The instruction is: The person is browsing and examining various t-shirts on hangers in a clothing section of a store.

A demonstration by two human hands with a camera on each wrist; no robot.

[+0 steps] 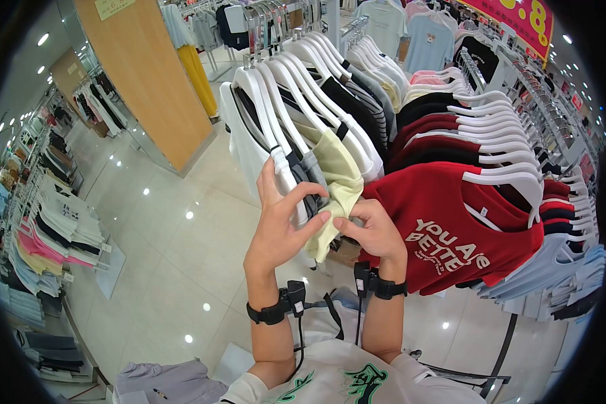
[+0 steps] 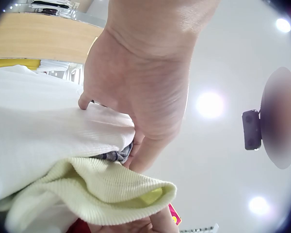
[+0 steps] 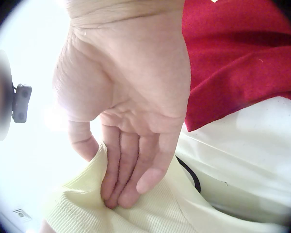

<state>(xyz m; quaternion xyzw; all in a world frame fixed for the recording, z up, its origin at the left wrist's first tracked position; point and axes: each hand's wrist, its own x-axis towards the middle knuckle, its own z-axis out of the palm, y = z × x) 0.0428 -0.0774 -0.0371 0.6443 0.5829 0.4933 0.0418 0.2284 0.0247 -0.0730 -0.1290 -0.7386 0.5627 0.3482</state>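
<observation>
1. One big red shirt (image 1: 444, 222) with white letters hangs on one white hanger (image 1: 505, 178), just right of the hands.
2. One white top (image 2: 48, 126) lies right against the yellow top.
3. One pale yellow top (image 1: 340, 182) hangs in front of the person, between the white top and the red shirt.
4. Two hands. The left hand (image 1: 283, 222) grips the white top, thumb on top and fingers curled under. The right hand (image 1: 377, 232) pinches the yellow top's edge, with its fingers (image 3: 131, 174) bent into the cloth.
5. Two black bands (image 1: 269, 313), one on each wrist.
</observation>
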